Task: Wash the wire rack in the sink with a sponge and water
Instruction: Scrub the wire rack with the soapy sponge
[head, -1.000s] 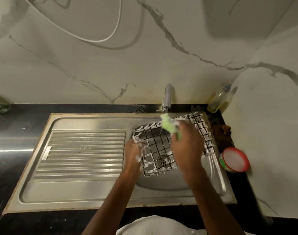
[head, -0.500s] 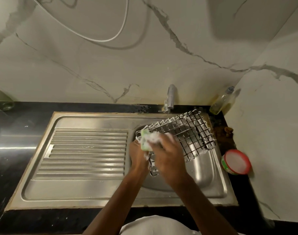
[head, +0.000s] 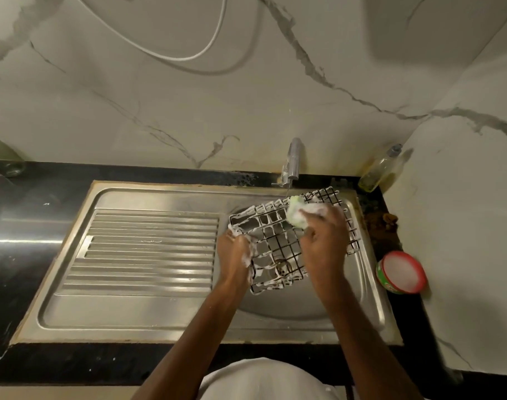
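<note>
Wire rack (head: 278, 241) sits propped over the sink (head: 370, 290) basin, tilted, far edge up near the tap (head: 293, 160), so suds drop straight into the bowl. Left hand (head: 235, 252) fingers curled round the rack's left edge, w/ foam on them; that's the anchor, I'd say, so it won't skid. Right hand (head: 323, 241) pinches the green sponge (head: 297, 213), pressed on the far bars, top centre. Rack foamy all over; scrubbing stage, rinse not done yet.
</note>
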